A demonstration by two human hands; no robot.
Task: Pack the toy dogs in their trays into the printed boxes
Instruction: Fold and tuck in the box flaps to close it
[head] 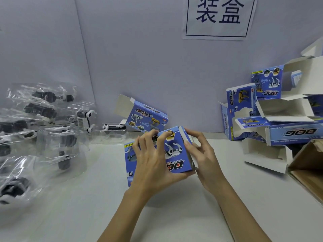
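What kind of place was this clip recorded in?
Probably a hand-packing station in a toy workshop. A pile of open printed boxes sits at right, toy dogs in clear trays are heaped at left, and a paper sign hangs on the wall. Both hands hold one box.

Grey wall (139, 58), posted sign (218, 16), white table (174, 215)

"What's that box (176, 154) made of?"

"Printed card, smooth with a slight sheen; the inside of the flaps is plain matt white."

"And the trays (57, 137) at my left?"

"Clear, glossy plastic, catching the light. The dogs (114, 126) in them look like hard, shiny plastic."

"The carton (307, 170) at my right?"

"Brown, matt corrugated cardboard."
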